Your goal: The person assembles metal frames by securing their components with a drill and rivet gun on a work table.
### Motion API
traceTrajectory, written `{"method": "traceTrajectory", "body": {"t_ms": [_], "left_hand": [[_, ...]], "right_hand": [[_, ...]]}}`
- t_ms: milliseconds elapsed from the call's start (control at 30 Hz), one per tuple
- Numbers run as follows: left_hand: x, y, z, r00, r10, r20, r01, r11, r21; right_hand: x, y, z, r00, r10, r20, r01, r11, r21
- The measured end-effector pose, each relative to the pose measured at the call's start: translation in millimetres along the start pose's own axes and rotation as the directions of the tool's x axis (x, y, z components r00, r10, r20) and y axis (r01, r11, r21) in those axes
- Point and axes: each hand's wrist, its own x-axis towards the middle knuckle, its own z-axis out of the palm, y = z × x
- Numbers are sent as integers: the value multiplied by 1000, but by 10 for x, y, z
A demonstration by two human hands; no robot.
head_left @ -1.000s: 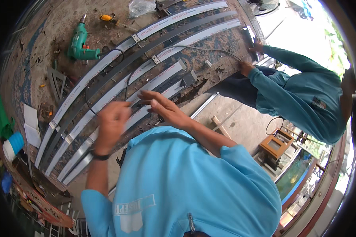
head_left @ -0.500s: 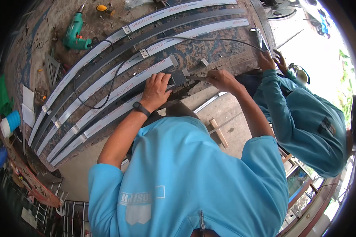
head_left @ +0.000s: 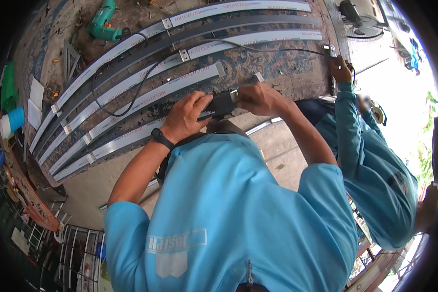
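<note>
My left hand is closed round the end of a dark metal bar at the near edge of the workbench. A flat, dark square piece shows at that end, between my hands. My right hand is closed in a pinch at the square piece's right side, with a small shiny metal bit showing by the fingertips. The rest of what the right fingers hold is hidden. Just beyond lies a curved metal strip with white film. A small metal offcut sits past my right hand.
Several more curved strips span the worn bench, with a black cable across them. A green drill lies far left. At right, a co-worker's hand grips a tool at the bench end. A fan stands beyond.
My right hand has moved slightly left, closer to the square piece; the thin flat metal tool it held in sight is now mostly hidden. The view has shifted. The co-worker's hand has moved right.
</note>
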Motion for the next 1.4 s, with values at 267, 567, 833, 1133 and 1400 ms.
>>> {"method": "traceTrajectory", "body": {"t_ms": [267,567,833,1133,1400], "left_hand": [[7,66,-34,1000,-10,19,10,1000,10],[-16,97,30,999,-2,34,2,1000,7],[-6,33,99,997,-22,71,24,999,-37],[58,-266,182,989,-34,145,22,997,79],[705,-4,597,889,-107,445,-103,900,423]], "right_hand": [[196,69,-110,989,-139,-54,140,990,23],[105,77,-107,999,-35,-35,37,998,48],[-81,91,182,999,-21,-47,21,1000,7],[-806,1090,66,700,482,-526,-317,871,377],[-499,1398,382,405,378,-833,-519,845,132]]}}
